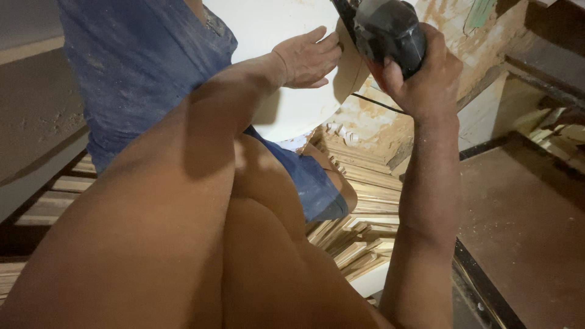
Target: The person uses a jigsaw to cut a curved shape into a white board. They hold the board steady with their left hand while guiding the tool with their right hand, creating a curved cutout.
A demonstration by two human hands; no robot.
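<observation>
Two hands are up at the top of my view, both busy on one piece. My left hand (308, 58) lies flat on a white curved panel (286, 109), fingers spread and pressed against its face, gripping nothing — just bearing on the surface. My right hand (420, 76) is clamped around a dark power tool (387, 27), fingers wrapped over its rounded body, the tool sitting right at the panel's edge; I cannot tell whether it actually touches the panel. The panel is propped across my lap, against blue dusty shorts (140, 67), its rounded lower rim hanging over my thigh. Below my knees lies a heap of pale wood strips (359, 237) on the floor, and off to the right sits a brown flat board (524, 231), well apart from both hands.
</observation>
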